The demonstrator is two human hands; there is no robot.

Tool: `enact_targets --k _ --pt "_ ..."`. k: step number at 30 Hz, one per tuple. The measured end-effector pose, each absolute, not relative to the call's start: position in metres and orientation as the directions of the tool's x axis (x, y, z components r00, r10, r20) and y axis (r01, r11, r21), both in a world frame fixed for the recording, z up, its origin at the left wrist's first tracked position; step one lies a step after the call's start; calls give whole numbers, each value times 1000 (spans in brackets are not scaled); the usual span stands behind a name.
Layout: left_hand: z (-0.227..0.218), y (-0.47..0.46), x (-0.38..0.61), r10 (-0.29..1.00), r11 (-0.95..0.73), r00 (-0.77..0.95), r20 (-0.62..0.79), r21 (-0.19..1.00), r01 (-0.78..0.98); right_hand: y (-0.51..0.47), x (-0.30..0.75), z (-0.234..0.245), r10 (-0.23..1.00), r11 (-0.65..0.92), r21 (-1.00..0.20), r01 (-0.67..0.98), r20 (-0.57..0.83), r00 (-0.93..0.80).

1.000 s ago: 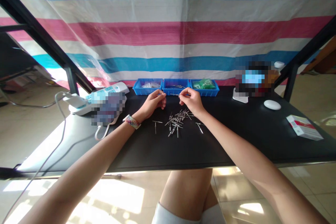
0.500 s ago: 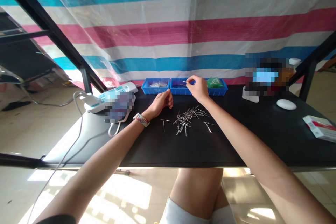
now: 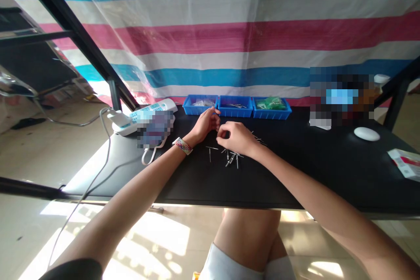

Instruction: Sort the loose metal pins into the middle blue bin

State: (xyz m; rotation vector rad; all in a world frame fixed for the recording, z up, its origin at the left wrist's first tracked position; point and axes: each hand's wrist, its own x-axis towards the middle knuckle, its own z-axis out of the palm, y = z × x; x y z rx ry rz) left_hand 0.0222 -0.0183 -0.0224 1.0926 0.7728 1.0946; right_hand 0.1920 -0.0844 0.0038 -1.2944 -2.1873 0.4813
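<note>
A scatter of small metal pins [image 3: 231, 158] lies on the black table [image 3: 295, 170]. My right hand [image 3: 234, 137] hovers over the pile with its fingers curled downward in a pinch; what it holds is too small to make out. My left hand [image 3: 206, 122] rests just left of it, fingers bent together near the middle blue tray, and a woven band circles its wrist. Three blue trays stand along the back edge: the left one [image 3: 200, 105] with clear bits, the middle one [image 3: 235, 106] with metal pins, the right one [image 3: 271, 107] with green parts.
A white power strip [image 3: 144, 114] with a cable and a face mask lie at the left of the table. A white oval object [image 3: 366, 133] and a red-and-white box [image 3: 406, 162] sit at the right. A striped tarp hangs behind; black frame posts stand on both sides.
My right hand has come back from the middle blue tray and dropped onto the pile of pins. My left hand has stayed about where it was. The camera shifted slightly.
</note>
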Motion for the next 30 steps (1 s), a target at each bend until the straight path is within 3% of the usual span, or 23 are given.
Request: enact_targets --k 5,9,12,16,18,30 --pt "-23 -18 22 948 80 316 16 954 -288 -104 180 10 847 526 -367 767 141 -513" --pt "-23 -18 21 948 60 316 29 961 -269 -95 186 14 822 564 -335 755 135 -554" --pt "-23 -19 21 939 25 340 55 974 -226 -76 200 10 821 568 -429 702 231 -523" --pt "-22 -22 23 908 -56 411 78 996 -66 -51 227 -4 845 516 -713 475 330 -422" --pt "-21 -24 25 901 -100 427 83 995 18 -45 238 -11 871 470 -797 380 351 -342" --pt "-17 -26 24 882 -147 466 77 982 117 -49 248 -20 874 486 -822 296 446 -195"
